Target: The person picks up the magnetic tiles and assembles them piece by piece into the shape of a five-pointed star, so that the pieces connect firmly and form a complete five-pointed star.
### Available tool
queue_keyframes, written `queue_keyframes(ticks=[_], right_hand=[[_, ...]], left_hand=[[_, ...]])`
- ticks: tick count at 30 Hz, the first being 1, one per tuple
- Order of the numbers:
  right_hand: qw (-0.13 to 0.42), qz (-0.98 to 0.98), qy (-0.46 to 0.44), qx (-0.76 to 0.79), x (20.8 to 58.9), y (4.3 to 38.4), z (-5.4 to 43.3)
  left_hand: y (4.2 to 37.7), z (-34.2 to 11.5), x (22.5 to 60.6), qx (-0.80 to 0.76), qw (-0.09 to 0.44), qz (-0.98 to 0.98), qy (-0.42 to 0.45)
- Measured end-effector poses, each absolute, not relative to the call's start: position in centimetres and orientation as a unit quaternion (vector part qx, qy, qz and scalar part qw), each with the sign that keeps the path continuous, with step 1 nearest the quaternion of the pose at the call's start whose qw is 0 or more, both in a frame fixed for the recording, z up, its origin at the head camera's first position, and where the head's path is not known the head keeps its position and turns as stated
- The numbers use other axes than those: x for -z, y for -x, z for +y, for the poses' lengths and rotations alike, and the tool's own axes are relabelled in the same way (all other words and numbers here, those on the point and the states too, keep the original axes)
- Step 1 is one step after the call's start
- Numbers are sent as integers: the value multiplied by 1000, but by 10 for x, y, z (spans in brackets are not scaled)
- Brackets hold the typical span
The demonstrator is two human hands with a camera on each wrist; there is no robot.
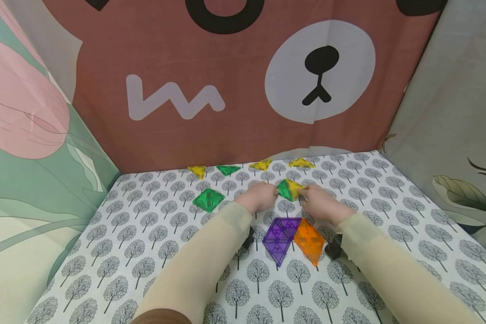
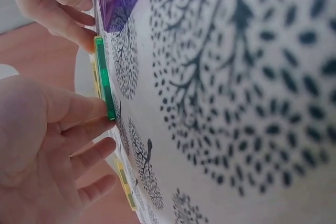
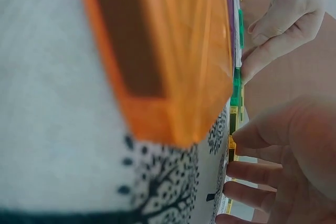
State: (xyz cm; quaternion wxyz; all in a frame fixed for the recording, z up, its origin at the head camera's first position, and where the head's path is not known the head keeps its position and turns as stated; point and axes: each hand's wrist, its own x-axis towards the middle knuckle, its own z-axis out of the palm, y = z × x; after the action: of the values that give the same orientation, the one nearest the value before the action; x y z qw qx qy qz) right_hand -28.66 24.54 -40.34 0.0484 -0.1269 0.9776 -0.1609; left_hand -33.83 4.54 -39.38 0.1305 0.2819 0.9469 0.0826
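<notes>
A green triangular magnetic tile (image 1: 284,191) and a yellow one (image 1: 294,189) lie edge to edge as a diamond between the two hands. My left hand (image 1: 262,197) pinches the green tile at its left corner; thumb and forefinger meet on its edge in the left wrist view, the other fingers spread. From the other side, my right hand (image 1: 320,203) pinches the yellow tile's outer corner. Nearer to me are joined purple tiles (image 1: 281,238), with an orange diamond of tiles (image 1: 310,240) beside them. In the right wrist view the orange tiles (image 3: 184,61) loom large and blurred.
Along the back edge lie a yellow tile (image 1: 197,172), a green tile (image 1: 228,169) and two more yellow pieces. A green diamond (image 1: 208,200) sits left of the hands. The tree-print cloth (image 1: 146,252) meets a brown bear-print curtain (image 1: 235,139) behind.
</notes>
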Motion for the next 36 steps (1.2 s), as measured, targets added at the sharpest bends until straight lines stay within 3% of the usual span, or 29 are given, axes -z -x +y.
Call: queue_keyframes(ticks=[36], right_hand=[[61, 976, 134, 161, 404, 275, 247]], left_hand=[[334, 48, 390, -68, 128, 952, -271]])
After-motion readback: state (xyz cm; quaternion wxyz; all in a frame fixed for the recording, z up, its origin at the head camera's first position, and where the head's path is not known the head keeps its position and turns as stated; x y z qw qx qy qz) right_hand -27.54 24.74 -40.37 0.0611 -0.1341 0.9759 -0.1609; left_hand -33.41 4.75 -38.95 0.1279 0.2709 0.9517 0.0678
